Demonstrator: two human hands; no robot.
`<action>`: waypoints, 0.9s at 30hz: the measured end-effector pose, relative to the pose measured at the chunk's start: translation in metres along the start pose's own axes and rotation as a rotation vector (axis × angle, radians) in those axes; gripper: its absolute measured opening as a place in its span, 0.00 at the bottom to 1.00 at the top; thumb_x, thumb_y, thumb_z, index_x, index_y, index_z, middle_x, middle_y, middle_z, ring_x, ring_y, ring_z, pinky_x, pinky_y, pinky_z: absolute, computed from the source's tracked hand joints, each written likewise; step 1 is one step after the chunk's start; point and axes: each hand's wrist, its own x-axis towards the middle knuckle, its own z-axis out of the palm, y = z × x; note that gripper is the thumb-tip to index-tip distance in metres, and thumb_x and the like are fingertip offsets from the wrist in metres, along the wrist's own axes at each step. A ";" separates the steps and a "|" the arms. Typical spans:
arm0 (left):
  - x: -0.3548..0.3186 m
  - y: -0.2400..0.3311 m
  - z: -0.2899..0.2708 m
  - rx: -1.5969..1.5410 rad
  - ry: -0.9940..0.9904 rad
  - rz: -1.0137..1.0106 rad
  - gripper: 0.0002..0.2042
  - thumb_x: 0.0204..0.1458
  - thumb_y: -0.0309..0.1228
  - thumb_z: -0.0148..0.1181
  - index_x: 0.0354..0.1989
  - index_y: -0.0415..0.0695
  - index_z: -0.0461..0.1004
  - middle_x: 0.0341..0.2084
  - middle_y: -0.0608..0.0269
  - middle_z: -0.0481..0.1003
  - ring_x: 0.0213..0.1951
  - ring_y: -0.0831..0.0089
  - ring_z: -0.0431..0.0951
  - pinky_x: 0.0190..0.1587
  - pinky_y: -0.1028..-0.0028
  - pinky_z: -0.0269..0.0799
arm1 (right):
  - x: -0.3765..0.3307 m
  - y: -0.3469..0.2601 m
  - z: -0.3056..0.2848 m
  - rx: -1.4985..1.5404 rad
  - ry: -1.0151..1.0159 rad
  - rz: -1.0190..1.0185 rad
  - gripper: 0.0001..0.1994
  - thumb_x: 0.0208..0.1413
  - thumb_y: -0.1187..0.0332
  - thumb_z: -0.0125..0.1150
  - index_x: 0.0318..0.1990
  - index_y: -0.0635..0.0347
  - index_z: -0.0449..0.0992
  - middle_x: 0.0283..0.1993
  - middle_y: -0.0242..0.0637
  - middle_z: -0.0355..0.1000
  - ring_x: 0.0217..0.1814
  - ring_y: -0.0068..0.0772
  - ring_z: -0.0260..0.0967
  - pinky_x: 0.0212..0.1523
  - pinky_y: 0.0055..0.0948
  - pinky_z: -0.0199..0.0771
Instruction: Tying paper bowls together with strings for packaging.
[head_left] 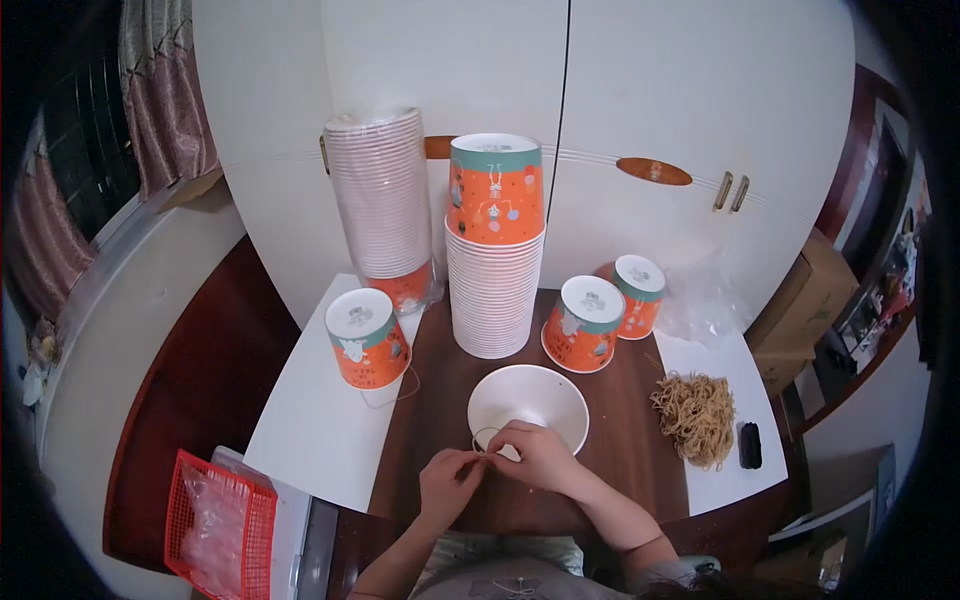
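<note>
A paper bucket [528, 385] stands mouth up in front of me, its white inside showing. At its near left rim a thin tan cord [484, 430] makes a small loop. My left hand [449, 487] and my right hand [538, 456] meet there, fingertips pinched together on the cord. The right hand partly covers the bucket's near side. Left of the bucket, an upside-down orange bucket [368, 342] with a teal band has a thin cord trailing from its rim. A tangled pile of tan cords [697, 418] lies to the right.
Behind stand a tall stack of upside-down buckets [492, 295] and a plastic-wrapped stack [378, 200]. Two more orange buckets [583, 325] sit at right, near a clear plastic bag [705, 300]. A small black object [750, 445] lies near the right edge. A red basket [262, 520] is lower left.
</note>
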 end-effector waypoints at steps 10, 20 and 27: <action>0.005 -0.008 -0.008 0.105 0.157 0.204 0.07 0.38 0.19 0.58 0.29 0.40 0.74 0.24 0.59 0.73 0.25 0.70 0.73 0.27 0.77 0.68 | 0.003 -0.008 0.005 0.047 -0.011 0.015 0.06 0.41 0.69 0.59 0.28 0.57 0.72 0.29 0.35 0.68 0.27 0.32 0.67 0.26 0.27 0.67; 0.004 -0.002 -0.003 -0.091 0.048 0.080 0.09 0.39 0.19 0.57 0.32 0.40 0.74 0.26 0.59 0.73 0.27 0.71 0.75 0.28 0.79 0.70 | 0.003 -0.003 0.005 0.045 0.015 -0.009 0.06 0.41 0.69 0.59 0.28 0.58 0.72 0.28 0.35 0.68 0.27 0.34 0.67 0.27 0.27 0.67; 0.002 -0.002 0.002 -0.162 0.051 -0.017 0.07 0.40 0.21 0.58 0.31 0.40 0.74 0.26 0.60 0.74 0.26 0.77 0.74 0.28 0.81 0.69 | 0.003 -0.002 0.004 0.035 0.023 -0.012 0.05 0.41 0.69 0.59 0.28 0.58 0.72 0.29 0.36 0.68 0.30 0.35 0.68 0.30 0.29 0.68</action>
